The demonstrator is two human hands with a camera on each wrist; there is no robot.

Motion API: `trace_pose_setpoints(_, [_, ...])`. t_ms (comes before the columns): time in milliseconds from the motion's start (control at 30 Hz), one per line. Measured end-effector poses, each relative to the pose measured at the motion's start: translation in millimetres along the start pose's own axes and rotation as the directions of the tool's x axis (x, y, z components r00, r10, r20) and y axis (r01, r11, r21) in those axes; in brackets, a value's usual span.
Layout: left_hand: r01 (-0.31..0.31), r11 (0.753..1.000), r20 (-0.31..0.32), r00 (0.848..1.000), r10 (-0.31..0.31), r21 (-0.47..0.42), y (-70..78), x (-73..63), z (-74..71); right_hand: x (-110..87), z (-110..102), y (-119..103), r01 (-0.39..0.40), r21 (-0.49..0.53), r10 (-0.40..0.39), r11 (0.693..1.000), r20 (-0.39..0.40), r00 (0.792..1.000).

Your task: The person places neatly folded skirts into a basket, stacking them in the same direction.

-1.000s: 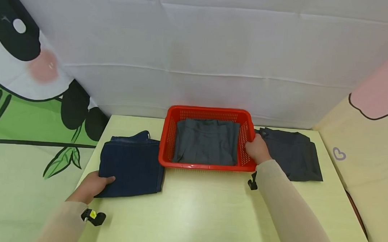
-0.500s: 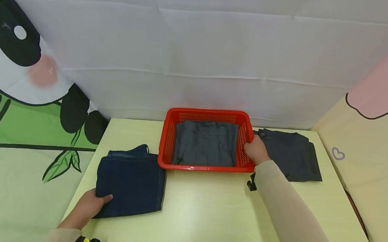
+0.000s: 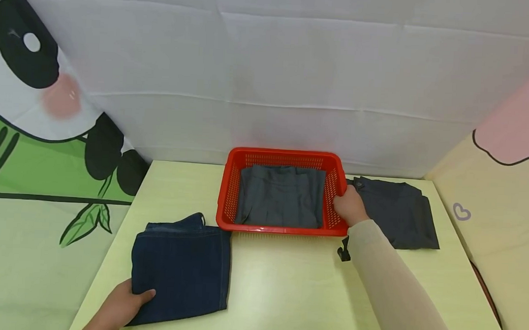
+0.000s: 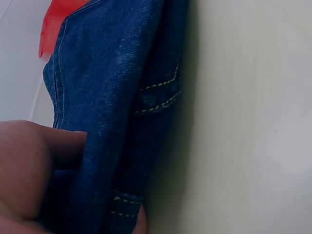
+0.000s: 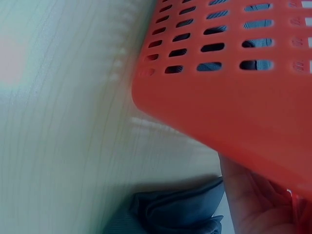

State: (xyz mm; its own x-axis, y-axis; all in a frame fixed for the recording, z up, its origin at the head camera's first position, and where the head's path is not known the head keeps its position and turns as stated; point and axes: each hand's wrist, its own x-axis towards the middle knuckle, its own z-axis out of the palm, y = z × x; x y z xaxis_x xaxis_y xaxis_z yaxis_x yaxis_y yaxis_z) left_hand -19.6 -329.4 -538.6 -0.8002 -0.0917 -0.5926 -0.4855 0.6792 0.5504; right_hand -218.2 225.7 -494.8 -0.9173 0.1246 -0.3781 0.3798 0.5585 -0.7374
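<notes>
Left hand: pinched the near left corner of folded blue jeans, thumb across the top, a fingertip showing past the hem in the left wrist view.
Right hand: gripped the right end of a red basket, fingers around its rim.
Jeans: lay flat and folded in front of the basket's left corner, near it; whether their underside was fully clear of the surface could not be told.
Step with the jeans: appeared to be positioning or picking up, with one hand on the denim while the other steadied the basket.
Next move for the left hand: seemed to call for a firm hold that kept the folds together, and a steady basket rim opposite.
Basket: sat toward the back, carrying a folded grey garment spread over most of its floor.
Dark garment: lay folded to the basket's right, partly hidden behind the right hand and sleeve.
Worktop: pale, wood-grained, backed by a creased white cloth.
</notes>
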Motion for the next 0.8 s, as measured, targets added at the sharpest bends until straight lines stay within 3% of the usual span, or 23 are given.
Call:
trace_pose_setpoints(167, [0.020, 0.999, 0.019, 1.000, -0.021, 0.045, -2.3, -13.5, 9.8, 1.3, -1, 0, -0.006, 0.008, 0.006, 1.000, 0.002, 1.000])
trace_pose_setpoints(333, [0.028, 0.999, 0.013, 1.000, -0.029, 0.036, 3.3, -21.7, 26.6, 2.3, -1, 1, -0.010, 0.017, 0.010, 1.000, 0.009, 1.000])
trace_pose_setpoints(800, [-0.052, 0.998, -0.002, 0.999, 0.052, 0.035, 35.0, -23.9, 60.6, 3.6, 0, 2, -0.002, 0.017, 0.002, 1.000, 0.011, 1.000])
